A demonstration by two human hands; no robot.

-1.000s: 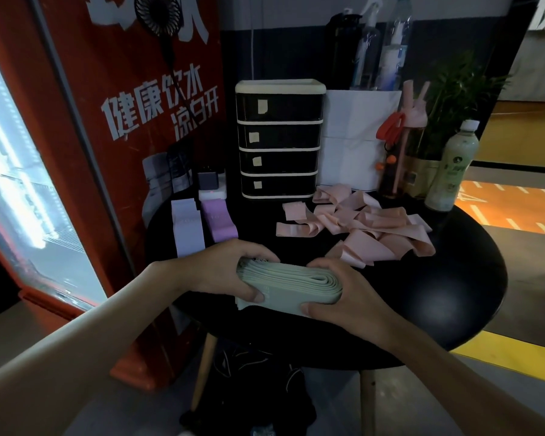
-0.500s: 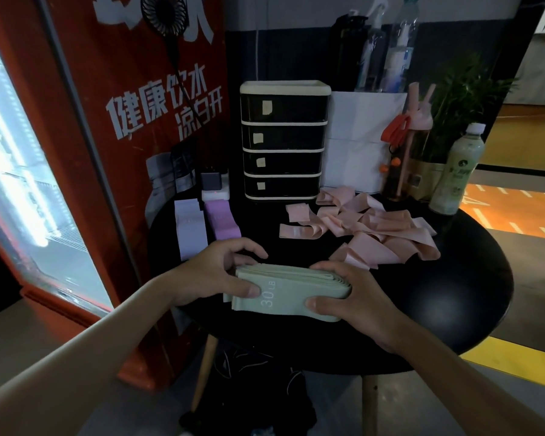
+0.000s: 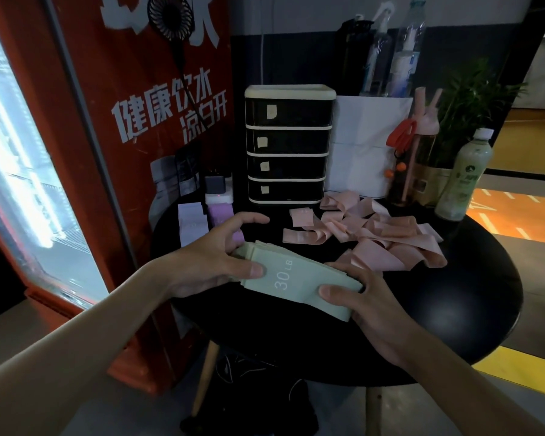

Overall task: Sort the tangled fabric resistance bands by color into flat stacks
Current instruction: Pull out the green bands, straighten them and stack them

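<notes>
Since the earlier frame the stack of green bands (image 3: 296, 278) has swung aslant, its left end raised and turned toward the back, and the left forefinger has stretched out straight. At the far left a red glass-door cooler (image 3: 76, 158) stands beside the round black desk (image 3: 453, 309). By the desk's left edge lie two flat folded stacks side by side: pale lilac bands (image 3: 192, 223) and, just right of them, purple bands (image 3: 221, 212), partly hidden behind the left hand (image 3: 214, 259). That hand grips the green stack's left end, thumb pressed on top.

The stack is thick, with many flat woven layers, and the top one is printed "30 LB". It sits over the desk's near middle; whether it touches the surface I cannot tell. At the back edge stands a dark four-drawer cabinet (image 3: 288, 146) with cream trim.

The right hand (image 3: 368, 303) clasps the stack's right end, thumb on the top layer, fingers wrapped round the folded edge. Right of centre, pink bands (image 3: 368, 237) lie in a loose tangle of twisted loops. Near the right back edge stands a pale green bottle (image 3: 463, 180) with a white cap.
</notes>
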